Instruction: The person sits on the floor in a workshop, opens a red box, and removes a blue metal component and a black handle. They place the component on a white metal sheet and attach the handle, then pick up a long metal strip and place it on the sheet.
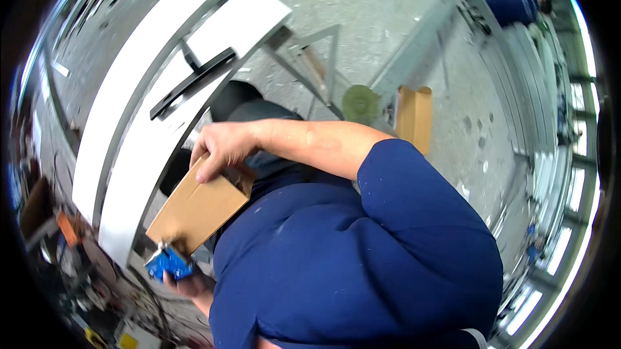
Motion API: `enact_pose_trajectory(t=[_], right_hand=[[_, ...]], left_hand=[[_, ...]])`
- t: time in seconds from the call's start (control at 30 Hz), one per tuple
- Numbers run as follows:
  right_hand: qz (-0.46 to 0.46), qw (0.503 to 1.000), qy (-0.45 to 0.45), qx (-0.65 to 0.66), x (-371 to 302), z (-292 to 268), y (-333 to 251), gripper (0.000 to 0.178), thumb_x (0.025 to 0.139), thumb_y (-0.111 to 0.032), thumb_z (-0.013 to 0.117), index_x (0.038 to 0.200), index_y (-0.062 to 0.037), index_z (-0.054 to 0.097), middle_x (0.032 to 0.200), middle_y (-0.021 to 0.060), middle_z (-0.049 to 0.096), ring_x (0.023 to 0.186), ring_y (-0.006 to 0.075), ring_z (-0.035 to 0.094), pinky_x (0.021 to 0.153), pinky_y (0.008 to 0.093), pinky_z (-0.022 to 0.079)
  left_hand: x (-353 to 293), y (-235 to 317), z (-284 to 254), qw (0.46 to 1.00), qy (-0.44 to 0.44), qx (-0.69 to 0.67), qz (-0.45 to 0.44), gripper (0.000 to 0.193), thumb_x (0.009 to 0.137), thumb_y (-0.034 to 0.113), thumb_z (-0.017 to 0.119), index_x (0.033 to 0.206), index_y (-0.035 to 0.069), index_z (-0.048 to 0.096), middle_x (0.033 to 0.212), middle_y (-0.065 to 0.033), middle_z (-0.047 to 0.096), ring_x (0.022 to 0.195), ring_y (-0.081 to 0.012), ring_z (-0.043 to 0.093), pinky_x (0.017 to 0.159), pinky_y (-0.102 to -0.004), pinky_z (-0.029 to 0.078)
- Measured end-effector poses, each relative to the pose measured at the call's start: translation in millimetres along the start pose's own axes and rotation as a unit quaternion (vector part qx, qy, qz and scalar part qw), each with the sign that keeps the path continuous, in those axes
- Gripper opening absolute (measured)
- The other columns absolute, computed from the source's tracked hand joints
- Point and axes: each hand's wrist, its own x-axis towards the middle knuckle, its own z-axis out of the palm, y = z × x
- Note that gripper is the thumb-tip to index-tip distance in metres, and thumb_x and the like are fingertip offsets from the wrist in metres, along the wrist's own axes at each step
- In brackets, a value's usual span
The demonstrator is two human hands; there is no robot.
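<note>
Fingers, right hand (223,148): curled over top edge of flat brown cardboard box (197,210), gripping it.
Fingers, left hand (187,282): closed around small blue packet (169,263).
Box position: tilted, before blue-sleeved chest, beside white metal frame (129,90).

The cardboard box (197,210) and the blue sleeve (362,245) blocked the middle and the five o'clock side. White panels in grey frames (129,122) walled off ten o'clock. Bare concrete floor (388,6) lay open toward twelve and one o'clock, past a small carton (414,116).
</note>
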Motion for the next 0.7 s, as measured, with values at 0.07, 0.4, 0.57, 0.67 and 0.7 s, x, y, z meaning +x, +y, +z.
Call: enact_pose_trajectory(t=[0.07, 0.4, 0.57, 0.67, 0.7], right_hand=[[-0.071, 0.991, 0.096, -0.055, -39.8, -48.6, 15.8, 0.054, 0.072, -0.040, 0.080, 0.109, -0.0005, 0.074, 0.104, 0.0140, 0.073, 0.095, 0.0199, 0.067, 0.086, 0.0314, 0.051], [-0.236, 0.654, 0.673, 0.253, -451.6, -67.3, 181.1, 0.054, 0.090, -0.027, 0.070, 0.136, -0.0043, 0.053, 0.131, 0.0080, 0.061, 0.121, 0.0239, 0.057, 0.102, 0.0424, 0.045], [0.018, 0.385, 0.855, 0.348, -506.7, 6.2, 300.0, 0.050, 0.093, -0.031, 0.068, 0.132, -0.0029, 0.057, 0.129, 0.0118, 0.062, 0.118, 0.0254, 0.059, 0.101, 0.0427, 0.045], [0.088, 0.407, 0.855, 0.308, -508.2, 10.9, 374.1, 0.057, 0.089, -0.036, 0.072, 0.131, -0.0001, 0.058, 0.127, 0.0155, 0.063, 0.113, 0.0282, 0.061, 0.098, 0.0425, 0.047], [0.206, 0.388, 0.862, 0.253, -505.0, 9.6, 378.8, 0.062, 0.088, -0.039, 0.073, 0.131, 0.0020, 0.058, 0.126, 0.0173, 0.063, 0.111, 0.0297, 0.062, 0.097, 0.0422, 0.048]], left_hand=[[15.3, 14.7, 11.5, 0.999, -0.042, 0.014, 0.000, 0.068, 0.091, 0.029, 0.059, 0.147, 0.000, 0.034, 0.146, -0.0208, 0.047, 0.132, -0.0343, 0.047, 0.114, -0.0463, 0.033], [64.9, 28.8, 57.8, 0.989, -0.109, 0.060, -0.078, 0.075, 0.090, 0.034, 0.059, 0.148, -0.005, 0.032, 0.147, -0.0255, 0.044, 0.136, -0.0392, 0.043, 0.119, -0.0525, 0.027], [88.3, 18.7, 119.8, 0.983, -0.120, 0.073, -0.117, 0.065, 0.091, 0.028, 0.063, 0.145, 0.001, 0.040, 0.146, -0.0191, 0.048, 0.134, -0.0352, 0.047, 0.114, -0.0522, 0.033], [91.1, 12.5, 120.4, 0.981, -0.120, 0.080, -0.132, 0.065, 0.090, 0.028, 0.063, 0.144, -0.001, 0.040, 0.145, -0.0197, 0.048, 0.134, -0.0346, 0.047, 0.114, -0.0500, 0.034], [88.0, 11.3, 130.3, 0.979, -0.134, 0.081, -0.130, 0.065, 0.090, 0.027, 0.062, 0.144, -0.002, 0.040, 0.145, -0.0202, 0.049, 0.132, -0.0346, 0.049, 0.113, -0.0481, 0.036]])
